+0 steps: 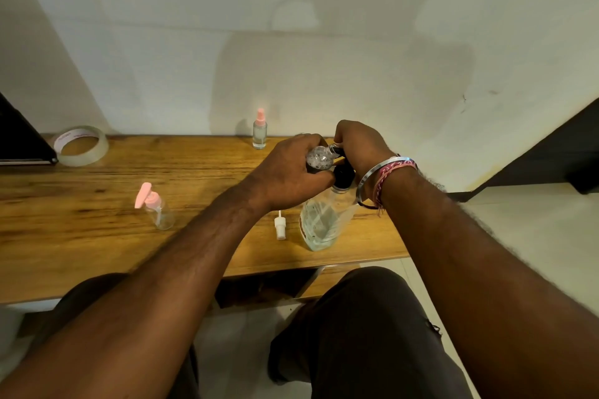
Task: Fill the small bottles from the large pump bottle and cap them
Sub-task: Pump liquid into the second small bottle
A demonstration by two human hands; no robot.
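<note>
Right now I see both hands close together over the big pump bottle point(319, 220), which stands on the wooden desk point(97, 204) near its right end and close to the near edge. My left hand point(288, 172) has its fingers curled around a small clear bottle point(319, 157) and holds it tipped up by the black pump head point(342, 172). I can see bubbles inside the small bottle. My right hand point(359, 146) sits on top of the pump with its fingers bent down over it, and I take that as a hold on the pump top, though the fingertips are hidden. The big bottle is clear and has some clear liquid in the bottom part. Just left of it, a small white spray cap point(280, 225) lies loose on the desk. Farther left, a small clear bottle with a pink pump top point(155, 209) stands by itself. At the far edge of the desk, by the wall point(291, 42), a thin spray bottle with a pink top point(259, 129) stands up straight. At the far left there is a roll of clear tape point(81, 146) next to a dark thing I cannot make out. On my right wrist are a silver bangle point(376, 172) and a pink woven band point(393, 168).
</note>
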